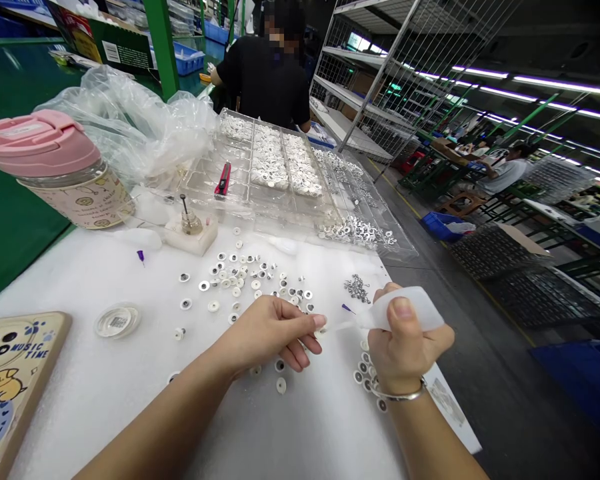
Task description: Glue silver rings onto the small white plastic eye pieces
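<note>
Left hand (270,330) hides part; right hand (405,353) grips bottle (429,313).

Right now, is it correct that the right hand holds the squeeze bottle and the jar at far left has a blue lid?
Not quite: in the head view the jar has a pink lid; the right hand does hold the squeeze bottle.

Translucent squeeze bottle (405,310), nozzle leftward

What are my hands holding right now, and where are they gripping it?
The right hand grips a translucent squeeze bottle around its body; the left hand pinches a small white round part between thumb and fingertips, at the bottle's nozzle tip.
</note>
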A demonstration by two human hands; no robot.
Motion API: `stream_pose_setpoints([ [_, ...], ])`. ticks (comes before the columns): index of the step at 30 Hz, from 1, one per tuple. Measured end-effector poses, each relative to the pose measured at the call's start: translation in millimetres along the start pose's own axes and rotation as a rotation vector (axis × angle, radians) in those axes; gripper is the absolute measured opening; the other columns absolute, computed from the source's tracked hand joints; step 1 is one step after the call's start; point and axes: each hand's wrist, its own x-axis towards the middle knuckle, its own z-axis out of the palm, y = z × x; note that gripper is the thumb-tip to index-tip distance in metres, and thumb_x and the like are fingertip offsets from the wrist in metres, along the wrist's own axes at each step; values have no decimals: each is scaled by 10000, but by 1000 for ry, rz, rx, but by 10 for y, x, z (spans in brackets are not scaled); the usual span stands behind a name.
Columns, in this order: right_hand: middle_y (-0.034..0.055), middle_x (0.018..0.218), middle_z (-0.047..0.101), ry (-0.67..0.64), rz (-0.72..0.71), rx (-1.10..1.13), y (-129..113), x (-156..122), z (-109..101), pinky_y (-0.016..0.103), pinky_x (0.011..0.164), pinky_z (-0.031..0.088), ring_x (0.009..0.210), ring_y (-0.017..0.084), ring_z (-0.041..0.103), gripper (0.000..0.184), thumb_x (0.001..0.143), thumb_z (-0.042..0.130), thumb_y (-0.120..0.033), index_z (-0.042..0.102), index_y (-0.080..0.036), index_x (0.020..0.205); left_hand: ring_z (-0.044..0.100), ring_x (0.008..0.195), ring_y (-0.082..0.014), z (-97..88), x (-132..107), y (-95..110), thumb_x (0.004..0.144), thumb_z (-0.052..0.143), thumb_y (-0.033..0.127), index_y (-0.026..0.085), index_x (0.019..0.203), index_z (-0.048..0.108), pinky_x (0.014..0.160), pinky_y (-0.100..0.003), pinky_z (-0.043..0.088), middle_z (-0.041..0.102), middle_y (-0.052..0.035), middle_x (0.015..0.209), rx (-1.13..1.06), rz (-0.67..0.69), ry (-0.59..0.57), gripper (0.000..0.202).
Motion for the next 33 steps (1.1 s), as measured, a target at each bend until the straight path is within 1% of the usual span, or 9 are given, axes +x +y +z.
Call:
stream_pose_setpoints([
  [3,-27,487,227,-10,-21,-14,-18,3,7,233,470,267,464,64,298,371,763,541,-168,312,-130,473,540,445,-109,-4,6,-16,708,606,474,76,647,636,438,-167,453,581,-59,513,10,9,-5,403],
  [7,-20,488,264,-32,-2,2,-7,-6,2,237,471,282,481,74,335,362,751,553,-167,332,-126,468,547,461,-108,-3,5,-22,686,626,478,73,649,637,445,-169,463,613,-77,591,2,16,-2,407],
  [12,-27,470,237,26,44,36,25,2,7,226,449,299,443,59,297,365,759,552,-198,355,-124,460,540,438,-108,11,3,3,712,613,440,72,664,633,438,-163,458,567,-49,485,2,3,-4,372],
  [16,-29,439,198,75,64,64,17,22,31,229,441,328,431,67,316,429,750,562,-232,302,-128,425,544,445,-109,13,-6,4,713,612,438,68,675,631,439,-164,462,574,-49,497,-8,3,2,373],
  [20,-30,434,193,74,69,72,12,25,39,231,438,332,423,65,307,437,746,567,-236,291,-130,425,549,453,-110,13,-9,-6,712,610,442,69,673,629,442,-166,465,582,-51,512,-8,1,11,376],
  [24,-26,456,218,45,39,51,13,8,22,235,446,313,437,66,305,390,756,552,-212,326,-128,450,545,448,-112,11,5,-2,711,602,462,75,670,627,438,-174,465,579,-48,511,-1,-3,17,390],
  [26,-22,475,237,29,10,20,4,0,14,239,452,300,454,69,308,358,752,550,-192,346,-127,466,549,458,-112,9,12,-2,708,605,464,77,665,627,441,-176,468,595,-55,548,2,-3,25,390],
  [29,-20,493,242,-4,-62,-13,-22,-5,14,237,448,256,468,68,283,353,738,546,-158,314,-128,474,552,468,-110,6,16,-10,705,609,461,75,655,627,445,-176,469,616,-73,608,3,-5,30,389],
  [33,-27,487,211,-43,-174,-49,-49,-6,35,231,449,203,467,65,255,353,708,543,-107,278,-127,477,549,466,-110,3,18,-27,702,606,463,72,655,628,441,-173,466,615,-80,609,9,-7,42,395],
])
